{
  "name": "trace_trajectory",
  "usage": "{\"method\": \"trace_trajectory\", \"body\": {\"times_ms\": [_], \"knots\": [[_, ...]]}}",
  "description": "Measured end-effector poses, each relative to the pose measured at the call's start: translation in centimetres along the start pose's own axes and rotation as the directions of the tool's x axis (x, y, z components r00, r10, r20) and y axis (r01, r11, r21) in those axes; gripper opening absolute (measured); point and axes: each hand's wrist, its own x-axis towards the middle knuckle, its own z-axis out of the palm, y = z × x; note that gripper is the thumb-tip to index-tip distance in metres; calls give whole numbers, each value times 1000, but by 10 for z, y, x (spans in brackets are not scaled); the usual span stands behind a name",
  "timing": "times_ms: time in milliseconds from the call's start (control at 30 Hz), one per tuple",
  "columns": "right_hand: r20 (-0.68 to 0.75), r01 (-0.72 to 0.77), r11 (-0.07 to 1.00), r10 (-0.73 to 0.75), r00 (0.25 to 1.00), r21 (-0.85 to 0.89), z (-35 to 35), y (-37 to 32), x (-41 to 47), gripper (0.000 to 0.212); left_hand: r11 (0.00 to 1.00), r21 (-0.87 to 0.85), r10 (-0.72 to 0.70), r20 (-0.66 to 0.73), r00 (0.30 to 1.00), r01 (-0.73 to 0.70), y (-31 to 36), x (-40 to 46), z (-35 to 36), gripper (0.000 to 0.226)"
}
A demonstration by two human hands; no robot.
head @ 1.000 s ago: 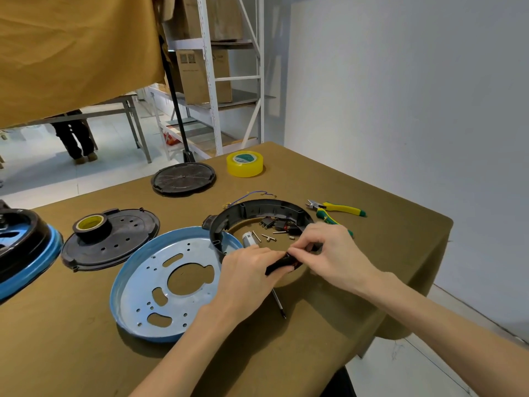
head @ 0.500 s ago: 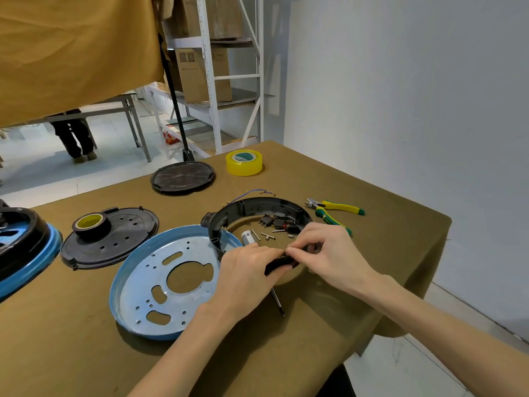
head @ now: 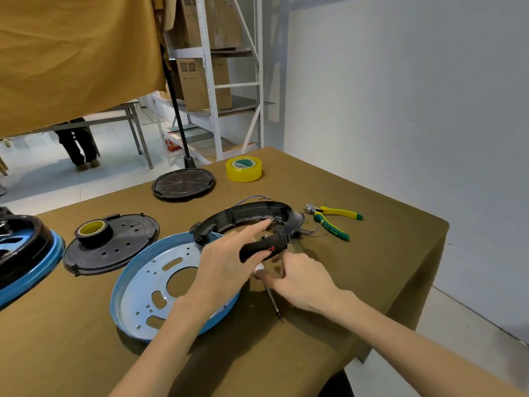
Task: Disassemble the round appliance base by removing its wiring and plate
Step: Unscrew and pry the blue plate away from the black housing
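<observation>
My left hand (head: pixel 226 270) lifted the black ring (head: pixel 252 216); my right hand (head: pixel 300 282) dropped to the screwdriver (head: pixel 273 302) beside it.

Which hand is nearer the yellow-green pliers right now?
Left. The left hand holds the black ring, its index fingertip reaching toward the pliers. The right hand sits lower, nearer the table's front edge, over the screwdriver.
</observation>
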Motion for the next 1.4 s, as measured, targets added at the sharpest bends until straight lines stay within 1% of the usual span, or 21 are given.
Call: {"method": "trace_trajectory", "body": {"times_ms": [100,200,267,333,433,467,500,567,600,667,733,800,867,967,1033,1067,1133,1233,1267,1367,1400], "knots": [[1,6,996,-6,1000,-84,10,-21,24,49,1000,-22,-16,-52,999,15,-6,5,-7,47],[-12,-34,990,33,999,-135,15,-35,43,41,996,-73,-59,-78,995,53,-12,4,-13,40],[59,-46,989,55,997,-143,13,-41,48,34,998,-45,-54,-92,994,50,-15,4,-15,38],[134,-66,996,74,988,-67,5,-40,49,29,999,-26,-49,-105,993,46,-18,3,-17,39],[165,-221,960,194,967,170,-14,-18,37,22,999,-4,-40,-99,994,39,-17,2,-15,48],[151,-270,942,243,958,201,-21,-9,30,20,999,10,-40,-84,996,41,-15,1,-12,54],[118,-304,935,286,951,183,-28,1,24,19,999,22,-43,-64,997,44,-13,0,-9,61],[-5,-346,934,348,938,92,-37,21,10,20,998,42,-52,-21,998,53,-12,-2,-2,70],[-83,-357,930,363,928,85,-40,28,3,21,996,59,-62,0,998,62,-12,-3,2,71],[-229,-289,946,318,920,150,-44,32,-7,19,992,110,-66,15,998,64,-10,-6,8,71],[-290,-145,972,196,937,187,-48,25,-12,17,985,161,-56,12,998,54,-9,-8,14,68],[-312,-19,991,59,948,130,-52,11,-10,23,980,176,-97,12,995,94,-7,-8,16,62],[-331,67,997,-54,942,27,-57,-1,-5,28,974,165,-163,34,986,155,-7,-7,14,50],[-378,164,984,-175,909,-62,-62,-14,0,29,975,175,-145,41,989,135,-5,-7,11,31],[-367,198,971,-233,900,-132,-61,-16,2,30,978,177,-120,48,992,109,-3,-7,10,26],[-327,199,963,-250,911,-180,-61,-16,3,29,978,182,-111,52,993,100,-3,-7,10,26],[-275,182,956,-243,930,-230,-66,-15,8,28,979,184,-99,58,993,87,-4,-6,10,26],[-405,187,964,-250,879,-189,-77,-15,17,30,982,163,-110,77,991,96,-5,-5,11,27],[-410,198,964,-256,875,-179,-79,-16,20,30,981,166,-111,78,991,97,-5,-5,11,27],[-272,231,940,-298,915,-252,-72,-16,19,31,980,180,-100,67,993,87,-6,-5,12,27],[-255,227,938,-294,921,-262,-69,-16,18,32,979,183,-100,69,993,86,-7,-5,11,27]]}}
